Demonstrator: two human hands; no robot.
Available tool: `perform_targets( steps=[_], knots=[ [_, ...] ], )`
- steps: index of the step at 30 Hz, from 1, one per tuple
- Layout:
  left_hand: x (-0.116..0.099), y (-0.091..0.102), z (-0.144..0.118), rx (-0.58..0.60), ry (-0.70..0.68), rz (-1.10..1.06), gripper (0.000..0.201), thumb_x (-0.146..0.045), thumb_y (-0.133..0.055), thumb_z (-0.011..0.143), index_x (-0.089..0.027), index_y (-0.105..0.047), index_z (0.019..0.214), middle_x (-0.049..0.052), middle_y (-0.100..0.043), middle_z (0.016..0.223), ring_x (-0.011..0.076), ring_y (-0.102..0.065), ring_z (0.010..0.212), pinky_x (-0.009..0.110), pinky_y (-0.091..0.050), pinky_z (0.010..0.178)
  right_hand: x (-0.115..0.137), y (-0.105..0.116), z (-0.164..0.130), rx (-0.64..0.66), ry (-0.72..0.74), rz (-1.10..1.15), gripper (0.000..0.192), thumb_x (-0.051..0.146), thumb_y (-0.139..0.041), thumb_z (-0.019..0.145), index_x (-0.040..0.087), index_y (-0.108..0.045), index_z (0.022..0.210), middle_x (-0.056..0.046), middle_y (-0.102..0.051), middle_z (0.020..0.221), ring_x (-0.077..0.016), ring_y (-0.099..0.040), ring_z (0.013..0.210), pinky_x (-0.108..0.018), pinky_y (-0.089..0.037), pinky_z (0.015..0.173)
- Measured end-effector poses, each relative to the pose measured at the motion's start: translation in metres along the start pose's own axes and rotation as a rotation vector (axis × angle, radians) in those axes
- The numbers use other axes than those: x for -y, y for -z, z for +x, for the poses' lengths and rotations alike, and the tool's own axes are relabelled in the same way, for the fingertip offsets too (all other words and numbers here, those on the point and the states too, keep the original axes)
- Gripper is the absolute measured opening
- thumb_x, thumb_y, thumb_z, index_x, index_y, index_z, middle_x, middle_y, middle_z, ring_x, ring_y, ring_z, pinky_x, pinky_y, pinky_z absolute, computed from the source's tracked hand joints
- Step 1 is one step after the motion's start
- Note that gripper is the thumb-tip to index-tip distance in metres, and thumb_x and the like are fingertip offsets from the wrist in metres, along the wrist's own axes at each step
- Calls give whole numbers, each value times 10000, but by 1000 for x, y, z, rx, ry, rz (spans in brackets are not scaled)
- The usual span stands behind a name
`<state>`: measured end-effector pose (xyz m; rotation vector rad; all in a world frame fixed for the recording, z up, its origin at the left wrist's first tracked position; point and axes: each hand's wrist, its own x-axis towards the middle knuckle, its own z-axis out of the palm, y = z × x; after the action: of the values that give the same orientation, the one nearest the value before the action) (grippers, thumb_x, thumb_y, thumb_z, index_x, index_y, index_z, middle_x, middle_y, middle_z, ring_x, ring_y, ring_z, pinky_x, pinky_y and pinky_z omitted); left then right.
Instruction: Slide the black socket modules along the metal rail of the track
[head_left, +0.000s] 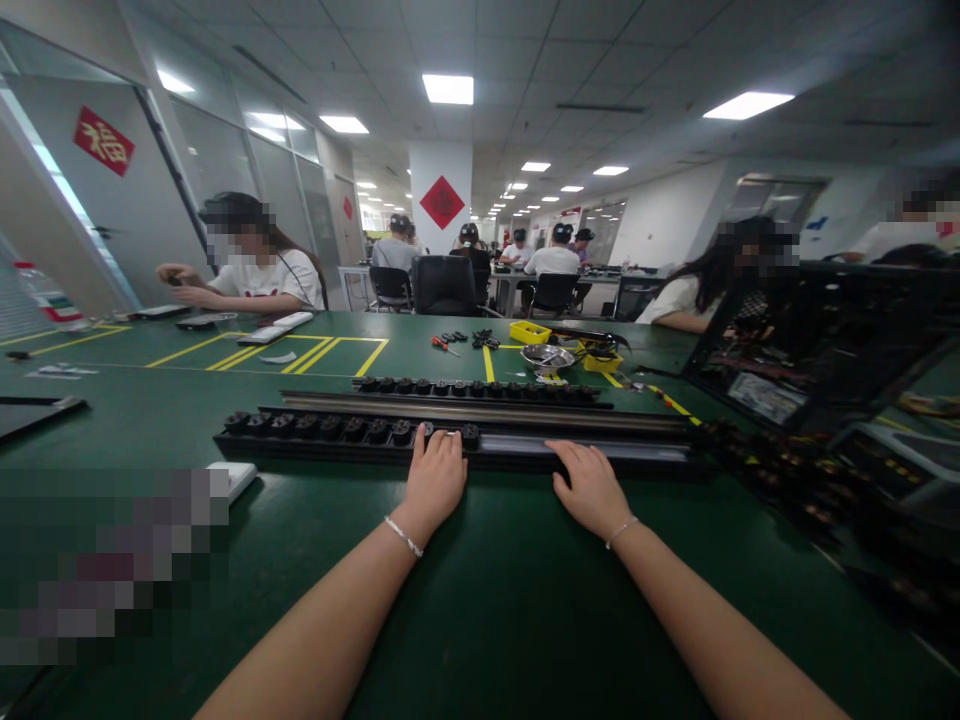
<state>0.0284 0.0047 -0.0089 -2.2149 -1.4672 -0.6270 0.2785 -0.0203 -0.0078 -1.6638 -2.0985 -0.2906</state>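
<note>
A long black power strip housing (502, 458) lies crosswise in front of me. Several round black sockets (330, 428) sit in a row along its left part, while a pale open channel (517, 442) shows on the right. My left hand (437, 475) is closed over the end of the row, its fingertips on a black socket that they partly hide. One more socket (470, 437) is just right of those fingers. My right hand (592, 487) rests on the channel's front edge, thumb apart from the fingers, with nothing visible in it.
Behind the housing lie a long metal rail (480, 410) and another socket row (480, 388). Farther back are a screwdriver (445, 346), a metal bowl (547, 357) and a yellow bin (529, 332). A computer case (795, 340) and cables (787, 470) crowd the right. Co-workers sit beyond.
</note>
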Motion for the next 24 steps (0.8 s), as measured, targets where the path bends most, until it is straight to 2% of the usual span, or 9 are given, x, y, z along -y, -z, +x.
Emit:
perform_targets(
  steps=[5,12,18,24],
  knots=[
    [2,-3,1,26,-24,-31,396,-241,-433,897,-66,-542,1236,135,-652,1112,248,-535,1118,434,-235,1108,30,0,10,80,56,90,441,211,-432,809,223,-537,1237,-72,-599,1218,-200,-494,1140,-429,-254,1054],
    [3,-3,0,44,-38,-51,419,-257,-472,878,-66,-523,1247,128,-655,1059,242,-570,1036,435,-226,1107,71,-6,32,206,64,108,495,186,-422,793,290,-512,1269,-34,-614,1192,-194,-503,1111,-438,-202,1048],
    [2,-2,-1,56,-31,-68,459,-290,-510,854,-77,-505,1261,106,-653,999,244,-578,988,446,-219,1105,75,-11,35,207,98,45,499,152,-402,794,295,-531,1256,-41,-642,1075,-192,-515,1045,-377,-249,987],
    [3,-3,-1,47,-40,-65,481,-298,-510,846,-70,-492,1270,116,-645,1007,248,-574,1000,446,-201,1108,72,-10,34,222,130,14,510,147,-401,804,288,-512,1281,-51,-634,1058,-192,-509,1021,-343,-270,945]
  ],
)
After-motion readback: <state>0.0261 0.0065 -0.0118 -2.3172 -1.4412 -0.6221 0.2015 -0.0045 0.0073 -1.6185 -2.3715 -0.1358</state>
